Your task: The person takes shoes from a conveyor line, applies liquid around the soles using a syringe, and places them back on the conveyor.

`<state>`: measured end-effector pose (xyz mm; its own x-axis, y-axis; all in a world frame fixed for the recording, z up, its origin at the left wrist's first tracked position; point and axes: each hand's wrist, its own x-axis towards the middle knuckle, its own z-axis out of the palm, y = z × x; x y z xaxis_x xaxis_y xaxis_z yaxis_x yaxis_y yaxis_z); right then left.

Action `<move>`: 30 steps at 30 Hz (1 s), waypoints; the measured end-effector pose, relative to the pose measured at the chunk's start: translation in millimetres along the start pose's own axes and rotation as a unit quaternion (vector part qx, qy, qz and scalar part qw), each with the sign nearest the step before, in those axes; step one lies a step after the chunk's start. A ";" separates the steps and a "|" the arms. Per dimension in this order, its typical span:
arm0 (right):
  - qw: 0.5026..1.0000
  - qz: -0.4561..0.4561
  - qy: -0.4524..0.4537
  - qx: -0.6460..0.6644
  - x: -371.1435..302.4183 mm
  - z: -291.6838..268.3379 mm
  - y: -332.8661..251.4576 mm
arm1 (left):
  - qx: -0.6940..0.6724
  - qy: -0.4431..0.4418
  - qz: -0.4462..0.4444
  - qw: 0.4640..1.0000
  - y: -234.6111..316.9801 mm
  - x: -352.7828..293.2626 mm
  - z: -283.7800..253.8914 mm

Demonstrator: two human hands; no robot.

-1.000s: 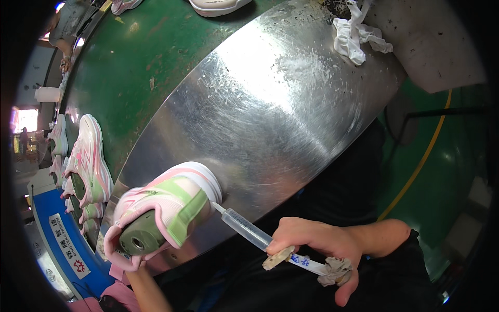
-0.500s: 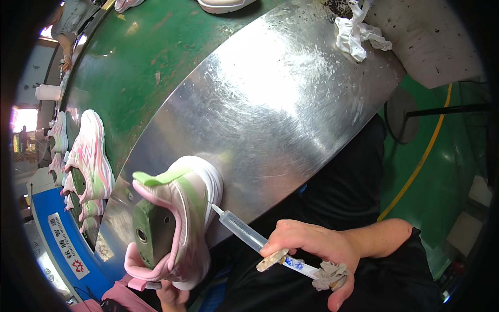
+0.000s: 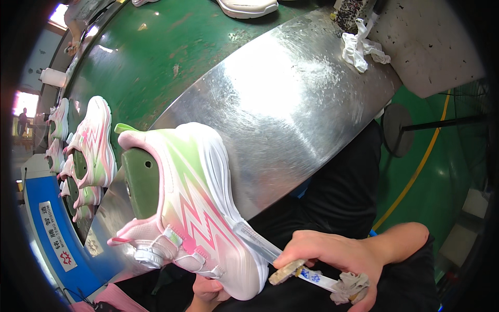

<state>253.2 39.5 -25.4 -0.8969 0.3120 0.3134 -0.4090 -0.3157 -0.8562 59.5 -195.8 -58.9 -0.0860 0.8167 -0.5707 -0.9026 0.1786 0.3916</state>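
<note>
A pink, white and pale-green sports shoe (image 3: 205,216) is tilted at the near edge of the metal shelf, its side and white sole edge facing right. A dark green shoe last (image 3: 140,182) fills its opening. My left hand (image 3: 209,290) grips the shoe near the toe from below, fingers partly hidden. My right hand (image 3: 332,255) is closed round a clear syringe (image 3: 257,243) wrapped with a beige lump and crumpled grey material. The syringe's front end lies at the sole edge by the forefoot; I cannot make out its tip.
A scratched metal shelf (image 3: 254,156) borders a green belt (image 3: 156,67). More shoes (image 3: 93,140) stand at the left, beside a blue panel (image 3: 44,218). A crumpled white cloth (image 3: 358,49) lies at the far right of the shelf. Another person's arm (image 3: 75,34) is at far left.
My left hand has turned and raised the shoe, bringing its patterned side into view. The syringe front has gone from near the heel to the forefoot. My right hand has shifted slightly right.
</note>
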 end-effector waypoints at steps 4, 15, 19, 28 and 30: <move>0.995 0.080 -0.008 0.055 -8.6 6.3 -26.2 | -0.058 -0.063 -0.043 0.995 -1.7 18.3 14.6; 0.985 0.129 0.000 -0.114 -27.4 11.6 -99.3 | 0.097 -0.081 -0.076 0.989 -6.0 78.1 81.7; 0.978 0.096 0.017 -0.185 -32.6 15.5 -116.7 | 0.048 -0.119 -0.092 0.987 -7.4 98.8 98.4; 0.965 0.056 0.039 -0.253 -42.0 19.3 -132.7 | -0.022 -0.135 -0.089 0.987 -7.0 119.0 126.9; 0.962 0.054 0.044 -0.264 -44.8 19.0 -132.6 | -0.050 -0.113 -0.076 0.989 -6.8 121.4 134.9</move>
<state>344.4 50.4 81.9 -0.9024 0.3845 0.1945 -0.1506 0.1413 -0.9784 112.1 -23.9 -33.4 0.1396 0.8885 -0.4371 -0.9363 0.2621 0.2339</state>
